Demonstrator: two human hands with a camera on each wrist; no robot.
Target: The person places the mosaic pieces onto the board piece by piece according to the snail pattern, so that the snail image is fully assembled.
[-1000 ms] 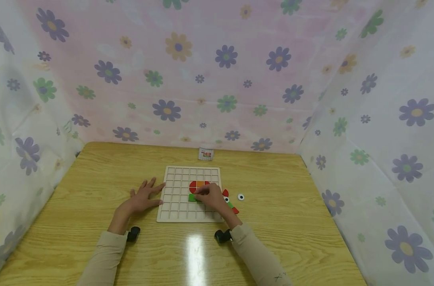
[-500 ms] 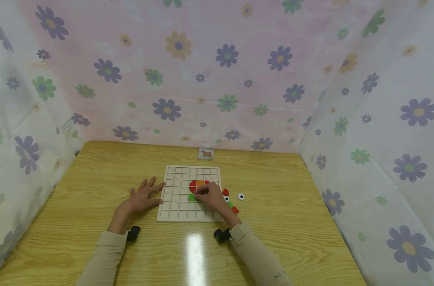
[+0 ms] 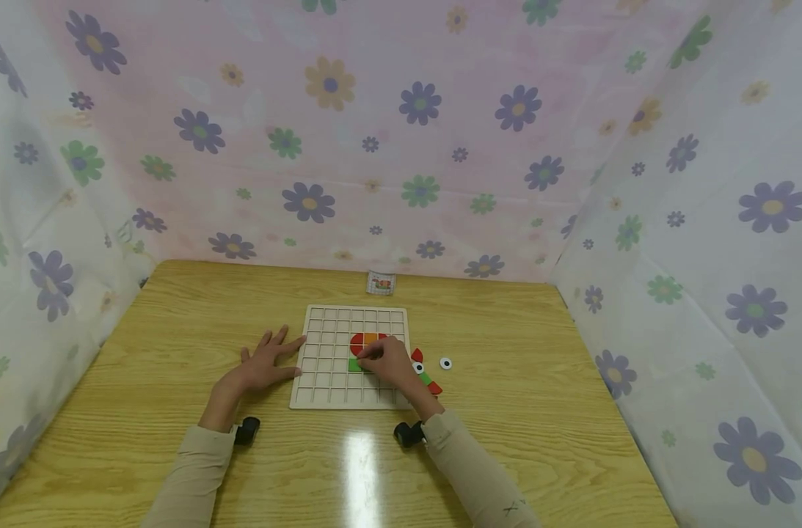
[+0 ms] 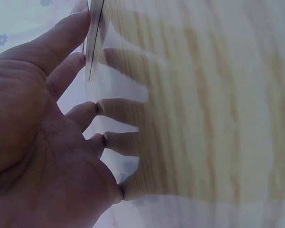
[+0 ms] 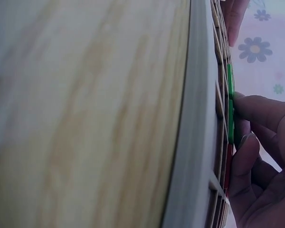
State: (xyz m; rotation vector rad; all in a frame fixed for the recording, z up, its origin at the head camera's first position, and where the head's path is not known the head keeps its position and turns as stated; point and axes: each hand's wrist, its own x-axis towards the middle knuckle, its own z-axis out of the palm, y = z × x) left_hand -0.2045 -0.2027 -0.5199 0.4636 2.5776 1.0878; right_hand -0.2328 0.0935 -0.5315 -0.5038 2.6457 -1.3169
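Two green tiles [image 5: 230, 122] sit in the board [image 3: 317, 359], inward from its near edge; no visible shift this past second, placement perhaps being settled. My right hand [image 3: 389, 361] touches them, pinch unclear; my left hand [image 3: 262, 368] is spread wide.

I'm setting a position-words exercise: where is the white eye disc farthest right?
In the head view, the white eye disc lies on the table right of the grid board, apart from a second eye disc to its left, nearer the board.
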